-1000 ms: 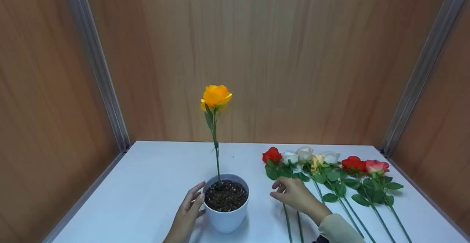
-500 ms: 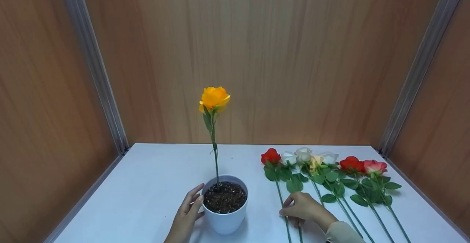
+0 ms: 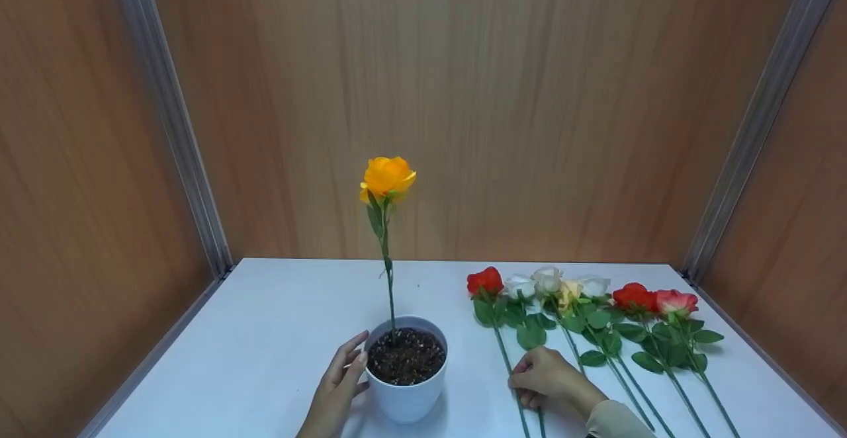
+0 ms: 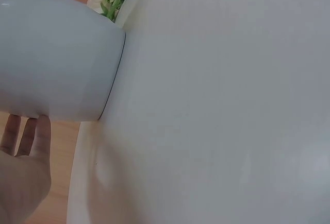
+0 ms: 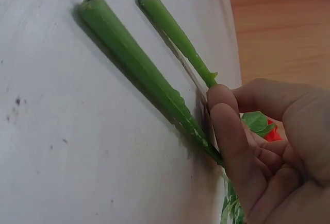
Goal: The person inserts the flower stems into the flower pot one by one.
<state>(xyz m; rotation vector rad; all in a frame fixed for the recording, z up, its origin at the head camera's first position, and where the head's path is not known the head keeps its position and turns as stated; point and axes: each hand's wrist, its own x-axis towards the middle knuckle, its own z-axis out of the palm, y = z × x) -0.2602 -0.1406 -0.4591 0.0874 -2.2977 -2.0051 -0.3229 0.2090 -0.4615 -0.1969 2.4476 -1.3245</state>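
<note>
Soil (image 3: 405, 356) fills a white flowerpot (image 3: 405, 403) in the head view, and an orange-yellow rose (image 3: 388, 176) stands upright in it. My left hand (image 3: 336, 385) rests its fingertips against the pot's left side; the left wrist view shows those fingers (image 4: 42, 134) fairly straight. To the right of the pot, my right hand (image 3: 552, 380) pinches the stem of the leftmost red rose (image 3: 485, 281) between thumb and forefinger. The right wrist view has that stem (image 5: 175, 31) slightly off the table, with a second green stem (image 5: 139, 72) lying beside it.
Several more roses lie side by side on the white table (image 3: 278, 332): white roses (image 3: 547, 279), a pale yellow rose (image 3: 569, 292), another red rose (image 3: 635, 297) and a pink rose (image 3: 677, 301). Wood-grain panels (image 3: 456, 107) enclose the back and sides.
My right hand has come down from above the leaves to the leftmost red rose's stem and pinched it. That rose has shifted slightly left. The left hand stays at the pot.
</note>
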